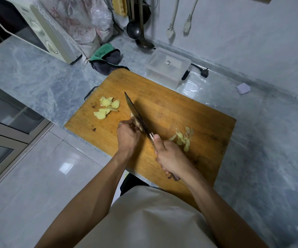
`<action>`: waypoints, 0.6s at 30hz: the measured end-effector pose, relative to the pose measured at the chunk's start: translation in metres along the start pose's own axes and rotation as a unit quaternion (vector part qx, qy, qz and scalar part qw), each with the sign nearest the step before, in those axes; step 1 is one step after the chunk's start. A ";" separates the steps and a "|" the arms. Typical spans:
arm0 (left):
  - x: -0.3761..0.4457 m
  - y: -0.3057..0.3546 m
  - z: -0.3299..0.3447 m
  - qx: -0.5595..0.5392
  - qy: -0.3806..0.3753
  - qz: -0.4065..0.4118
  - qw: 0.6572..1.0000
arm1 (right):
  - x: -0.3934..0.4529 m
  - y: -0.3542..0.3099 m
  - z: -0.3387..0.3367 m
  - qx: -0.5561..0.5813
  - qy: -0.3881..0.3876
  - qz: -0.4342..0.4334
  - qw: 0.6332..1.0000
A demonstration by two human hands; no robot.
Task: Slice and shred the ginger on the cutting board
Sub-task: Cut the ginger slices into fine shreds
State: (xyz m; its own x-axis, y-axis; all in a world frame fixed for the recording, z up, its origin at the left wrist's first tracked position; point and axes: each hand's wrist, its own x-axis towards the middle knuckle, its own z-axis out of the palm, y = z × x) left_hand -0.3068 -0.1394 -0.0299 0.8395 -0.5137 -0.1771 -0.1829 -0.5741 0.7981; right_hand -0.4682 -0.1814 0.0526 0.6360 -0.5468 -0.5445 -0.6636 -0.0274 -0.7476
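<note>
At the middle of the cutting board (pixel 171 108) on the counter (pixel 37 77), the left hand (pixel 126 135) pinches a ginger piece (pixel 135 122) against the cleaver (pixel 137 117). The right hand (pixel 171 156) has its grip clamped on the handle. Ginger slices (pixel 107 107) lie at ten o'clock, scraps (pixel 183 138) at three.

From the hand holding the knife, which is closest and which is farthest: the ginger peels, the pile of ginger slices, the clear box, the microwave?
1. Ginger peels, beside the right hand.
2. Ginger slices, board's left part.
3. Clear box, behind the board.
4. Microwave, far left.
</note>
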 end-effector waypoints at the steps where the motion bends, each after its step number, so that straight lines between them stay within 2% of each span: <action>1: 0.001 -0.001 0.000 0.003 0.000 0.000 1.000 | 0.000 0.000 0.000 -0.003 -0.001 -0.002 1.000; 18: 0.014 -0.025 0.011 0.013 -0.002 0.000 1.000 | 0.006 -0.006 0.008 -0.071 0.008 -0.042 0.997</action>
State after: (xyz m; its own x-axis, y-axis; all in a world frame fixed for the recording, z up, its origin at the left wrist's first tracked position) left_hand -0.2960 -0.1391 -0.0585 0.8380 -0.5152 -0.1797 -0.1952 -0.5906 0.7830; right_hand -0.4575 -0.1779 0.0510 0.6863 -0.5506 -0.4753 -0.6578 -0.1910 -0.7286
